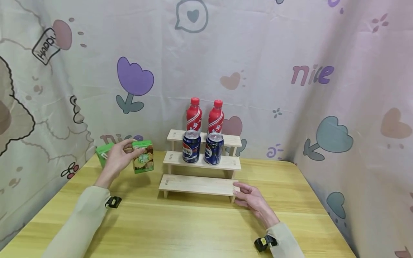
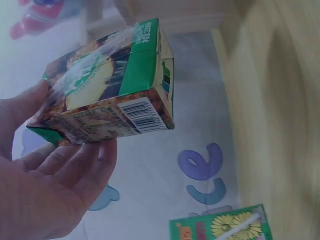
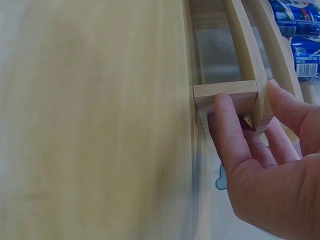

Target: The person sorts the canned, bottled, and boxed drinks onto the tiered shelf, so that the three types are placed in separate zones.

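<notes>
My left hand (image 1: 118, 158) pinches a small green drink carton (image 1: 143, 157) with brown food pictures, held above the table left of the wooden tiered stand (image 1: 196, 184). The left wrist view shows this carton (image 2: 95, 85) tilted, thumb on one side and fingers on the other, with a barcode towards the camera. My right hand (image 1: 253, 199) grips the right end of the stand's lowest step. In the right wrist view, the thumb lies at the board's top and the fingers (image 3: 230, 125) are around its leg. A second green carton (image 1: 101, 152) stands behind my left hand, partly hidden.
Two blue cola cans (image 1: 191, 147) stand on the middle step. Behind them, two red-capped bottles (image 1: 194, 116) are on the top step. A patterned cloth (image 1: 258, 53) hangs behind and beside the wood-grain table (image 1: 180, 229).
</notes>
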Available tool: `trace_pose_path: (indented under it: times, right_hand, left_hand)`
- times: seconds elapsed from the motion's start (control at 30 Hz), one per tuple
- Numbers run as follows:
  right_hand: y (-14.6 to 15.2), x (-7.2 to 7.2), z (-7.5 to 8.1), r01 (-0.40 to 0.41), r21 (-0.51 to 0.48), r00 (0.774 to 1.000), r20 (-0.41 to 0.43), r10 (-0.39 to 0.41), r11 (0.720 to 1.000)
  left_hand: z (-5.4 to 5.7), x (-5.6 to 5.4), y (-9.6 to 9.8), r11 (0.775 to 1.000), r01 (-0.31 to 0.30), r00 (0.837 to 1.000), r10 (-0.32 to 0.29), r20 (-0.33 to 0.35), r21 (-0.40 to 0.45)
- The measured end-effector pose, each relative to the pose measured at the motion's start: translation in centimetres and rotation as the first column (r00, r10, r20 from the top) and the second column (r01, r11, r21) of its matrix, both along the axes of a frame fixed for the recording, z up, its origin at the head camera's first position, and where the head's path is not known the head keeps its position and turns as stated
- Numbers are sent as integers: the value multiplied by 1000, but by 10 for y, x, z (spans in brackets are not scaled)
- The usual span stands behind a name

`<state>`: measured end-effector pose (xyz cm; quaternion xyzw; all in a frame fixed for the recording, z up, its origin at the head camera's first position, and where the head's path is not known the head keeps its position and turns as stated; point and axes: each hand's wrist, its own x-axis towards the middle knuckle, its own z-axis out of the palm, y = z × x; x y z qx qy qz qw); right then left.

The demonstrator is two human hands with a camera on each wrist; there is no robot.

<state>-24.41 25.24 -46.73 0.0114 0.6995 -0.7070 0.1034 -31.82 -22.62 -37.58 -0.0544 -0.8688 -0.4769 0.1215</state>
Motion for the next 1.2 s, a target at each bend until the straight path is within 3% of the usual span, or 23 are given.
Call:
trace_pose_path:
  times: [0.23,0.4,0.53,0.77,1.2]
  right_hand:
    - [2,-3,-1,5,-4,1000,-1,-5,1000]
    - [3,-4,-1,9,11,1000,-10,-9,1000]
    - [3,-3,0,13,16,1000,-5,-13,1000]
    - [3,-3,0,3,21,1000,-11,-2,1000]
    - [1,-3,-1,-16,27,1000,-8,16,1000]
  left_hand:
    - [15,7,13,997,72,997,-72,2,9]
    - [20,13,22,992,120,992,-121,25,39]
    - [18,16,31,987,156,988,-156,7,46]
    - [13,22,36,989,144,990,-144,-12,22]
    - [2,26,70,963,247,967,-252,26,108]
